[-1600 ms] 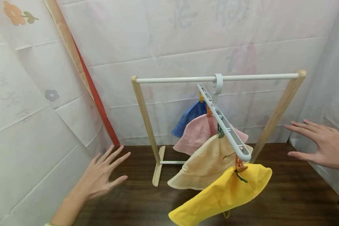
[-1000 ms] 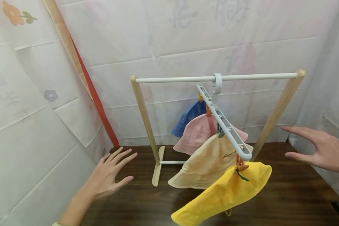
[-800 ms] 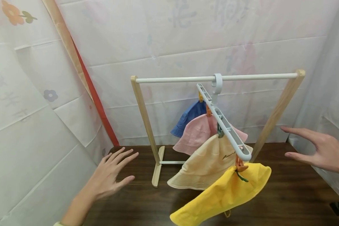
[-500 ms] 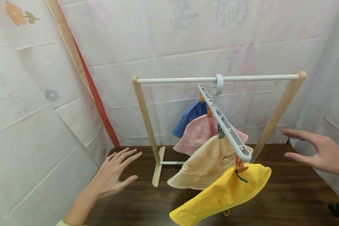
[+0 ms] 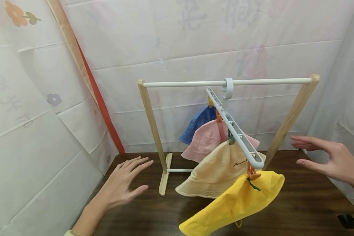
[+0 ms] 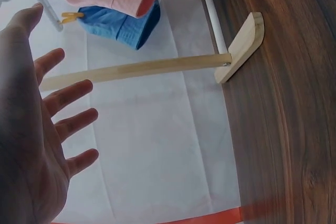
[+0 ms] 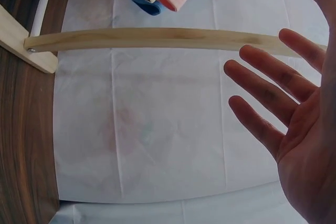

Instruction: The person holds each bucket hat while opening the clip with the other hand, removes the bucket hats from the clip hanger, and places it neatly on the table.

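Four-sided space aside, a pale blue-grey clip hanger (image 5: 242,136) hangs by its hook from the white bar of a small wooden rack (image 5: 183,84). Clothespins on it hold a blue hat (image 5: 198,124), a pink hat (image 5: 203,139), a cream hat (image 5: 215,170) and, nearest, a yellow hat (image 5: 236,203). My left hand (image 5: 121,183) hovers left of the rack, fingers spread, holding nothing. On the other side my right hand (image 5: 333,157) is in the air with fingers extended and apart from everything. Both wrist views show bare palms.
The rack stands on a dark wood table (image 5: 153,216). White sheets (image 5: 177,39) surround it at the back and sides. A black and yellow-green object (image 5: 349,222) lies at the right edge, partly cut off.
My left hand has drifted right, closer to the rack. My right hand has shifted slightly left, its fingers drawing closer together. The hats and hanger stay almost still.
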A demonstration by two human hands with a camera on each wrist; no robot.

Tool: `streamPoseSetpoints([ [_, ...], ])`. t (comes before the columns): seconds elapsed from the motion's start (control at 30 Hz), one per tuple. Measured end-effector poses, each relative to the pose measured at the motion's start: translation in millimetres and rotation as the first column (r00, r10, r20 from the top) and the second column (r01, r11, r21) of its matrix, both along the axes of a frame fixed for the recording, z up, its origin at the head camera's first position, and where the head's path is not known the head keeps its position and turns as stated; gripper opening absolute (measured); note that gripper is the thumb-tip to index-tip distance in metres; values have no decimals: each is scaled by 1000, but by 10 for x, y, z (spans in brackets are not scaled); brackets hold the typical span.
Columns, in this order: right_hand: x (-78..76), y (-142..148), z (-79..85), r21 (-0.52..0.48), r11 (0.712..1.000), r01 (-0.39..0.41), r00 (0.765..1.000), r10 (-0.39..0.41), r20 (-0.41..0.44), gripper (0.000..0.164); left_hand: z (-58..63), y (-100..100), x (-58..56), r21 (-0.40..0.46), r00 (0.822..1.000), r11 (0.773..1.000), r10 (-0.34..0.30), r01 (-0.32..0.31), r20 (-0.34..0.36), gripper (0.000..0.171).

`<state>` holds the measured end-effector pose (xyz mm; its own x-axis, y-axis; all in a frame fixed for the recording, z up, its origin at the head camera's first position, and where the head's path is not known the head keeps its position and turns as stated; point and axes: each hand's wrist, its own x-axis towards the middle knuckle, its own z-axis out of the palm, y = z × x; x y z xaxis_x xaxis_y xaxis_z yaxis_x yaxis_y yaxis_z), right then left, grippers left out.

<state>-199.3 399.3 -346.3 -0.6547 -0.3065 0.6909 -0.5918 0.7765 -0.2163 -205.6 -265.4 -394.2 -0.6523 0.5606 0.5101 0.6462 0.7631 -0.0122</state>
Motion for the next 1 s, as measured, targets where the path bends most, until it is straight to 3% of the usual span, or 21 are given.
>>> streamPoseSetpoints([
  [1.0, -2, -173, 16, -34, 994, -108, 994, 108, -8, 90, 6, 156, 39, 18, 999, 999, -38, 38, 26, 76],
])
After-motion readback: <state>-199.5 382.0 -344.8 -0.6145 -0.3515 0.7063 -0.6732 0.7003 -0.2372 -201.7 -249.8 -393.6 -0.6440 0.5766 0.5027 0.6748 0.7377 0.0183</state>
